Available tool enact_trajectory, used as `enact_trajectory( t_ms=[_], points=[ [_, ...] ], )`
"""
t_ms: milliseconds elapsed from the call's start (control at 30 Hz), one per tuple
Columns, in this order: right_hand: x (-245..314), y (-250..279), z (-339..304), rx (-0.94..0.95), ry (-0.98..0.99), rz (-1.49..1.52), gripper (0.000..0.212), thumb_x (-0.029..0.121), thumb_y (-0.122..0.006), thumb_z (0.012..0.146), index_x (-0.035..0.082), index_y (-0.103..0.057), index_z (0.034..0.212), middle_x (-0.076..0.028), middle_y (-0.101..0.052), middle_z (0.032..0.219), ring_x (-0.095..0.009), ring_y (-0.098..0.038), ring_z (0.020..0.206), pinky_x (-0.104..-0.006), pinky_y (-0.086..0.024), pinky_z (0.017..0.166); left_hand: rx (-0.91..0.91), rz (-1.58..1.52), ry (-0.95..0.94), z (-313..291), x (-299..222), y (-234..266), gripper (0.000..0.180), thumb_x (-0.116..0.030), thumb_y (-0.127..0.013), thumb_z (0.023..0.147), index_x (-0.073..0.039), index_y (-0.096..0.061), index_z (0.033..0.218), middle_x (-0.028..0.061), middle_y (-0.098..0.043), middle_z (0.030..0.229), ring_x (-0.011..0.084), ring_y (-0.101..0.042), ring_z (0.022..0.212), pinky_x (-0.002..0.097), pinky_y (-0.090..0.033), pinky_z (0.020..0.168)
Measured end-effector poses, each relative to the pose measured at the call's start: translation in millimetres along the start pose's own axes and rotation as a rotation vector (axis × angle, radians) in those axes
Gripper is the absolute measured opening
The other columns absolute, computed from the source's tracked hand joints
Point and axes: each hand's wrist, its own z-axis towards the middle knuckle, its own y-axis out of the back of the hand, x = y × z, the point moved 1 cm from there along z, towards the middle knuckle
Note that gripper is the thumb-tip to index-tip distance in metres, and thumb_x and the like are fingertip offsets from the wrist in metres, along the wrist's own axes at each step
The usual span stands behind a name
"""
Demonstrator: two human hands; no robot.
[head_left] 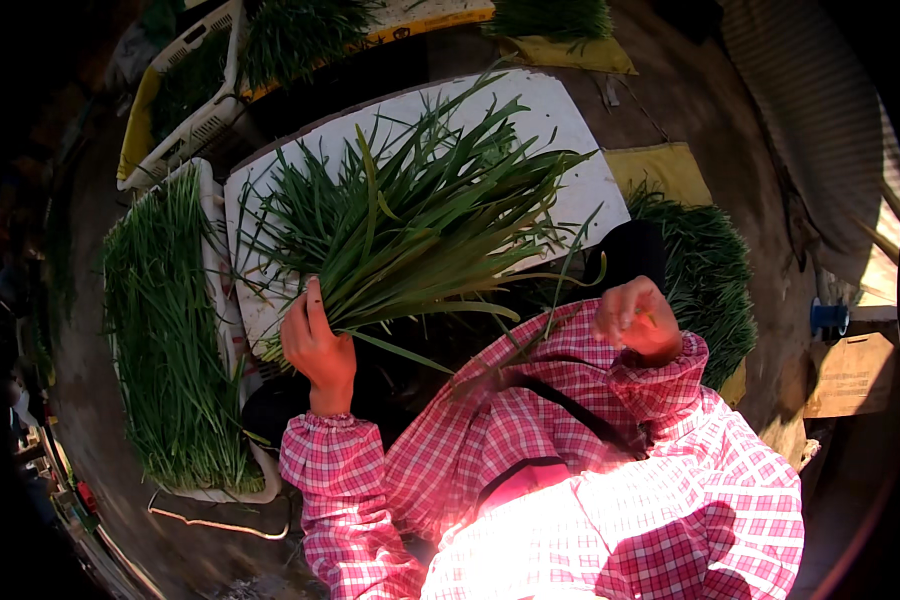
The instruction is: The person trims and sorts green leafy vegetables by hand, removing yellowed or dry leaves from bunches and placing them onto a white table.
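My left hand [317,345] grips the base of a thick bunch of long green chive-like leaves [420,215], which fan out up and to the right over a white board [580,190]. My right hand [635,318] is curled near my chest, at the right of the bunch, its fingers pinched on a thin green leaf or two; what exactly it holds is hard to tell. Both arms wear pink checked sleeves.
A white tray [232,340] at the left holds a long pile of the same greens [170,340]. Another heap of greens [710,275] lies at the right on yellow cloth. White crates [205,120] with more greens stand at the back left. The ground is bare earth.
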Motion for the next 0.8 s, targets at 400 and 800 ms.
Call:
enact_trajectory(
  t_ms=[400,800],
  points=[
    [21.0,-24.9,22.2,0.334,-0.250,-0.480,0.017,0.006,-0.056,0.076,-0.002,-0.056,0.091,-0.010,-0.060,0.084,-0.017,-0.057,0.075,-0.0258,-0.044,0.065,-0.085,-0.188,0.088,-6.7,4.2,-2.6,0.052,-0.010,-0.066,0.063,-0.003,-0.046,0.111,0.0126,-0.052,0.090,0.0317,-0.051,0.079,0.0388,-0.041,0.064],
    [40.3,-92.3,75.0,0.051,0.621,-1.497,0.018,0.000,-0.062,0.064,0.001,-0.054,0.080,-0.008,-0.050,0.072,-0.023,-0.051,0.065,-0.0295,-0.041,0.055,-0.113,-0.021,0.024,-4.0,-1.2,-6.2,0.052,-0.018,-0.069,0.062,-0.003,-0.049,0.108,0.0115,-0.052,0.090,0.0289,-0.051,0.076,0.0363,-0.040,0.065]
  ],
)
